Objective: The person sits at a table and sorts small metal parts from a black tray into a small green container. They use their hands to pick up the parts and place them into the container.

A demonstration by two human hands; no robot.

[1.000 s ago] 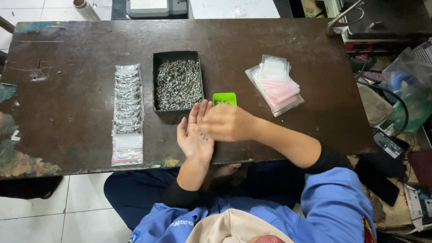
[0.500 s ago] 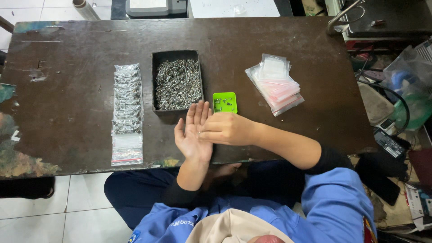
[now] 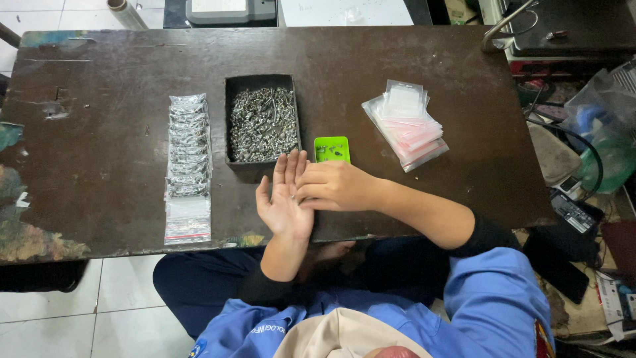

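My left hand [image 3: 283, 202] lies palm up at the table's near edge, fingers apart, with a few small screws on the palm. My right hand [image 3: 338, 187] rests across it, fingertips touching the left palm where the screws lie. Just beyond the hands stands a black tray [image 3: 230, 119] filled with small metal screws [image 3: 263, 124]. A small green tray [image 3: 331, 149] with a few screws sits beside it, right above my right hand.
A column of filled small clear bags [image 3: 187, 159] lies left of the black tray. A stack of empty zip bags [image 3: 405, 124] lies to the right. The dark wooden table [image 3: 99, 99] has worn paint at its left edge. Clutter and cables sit on the floor at right.
My right hand has shifted slightly over the left palm, its fingertips moving among the screws. The left hand stays nearly in place.
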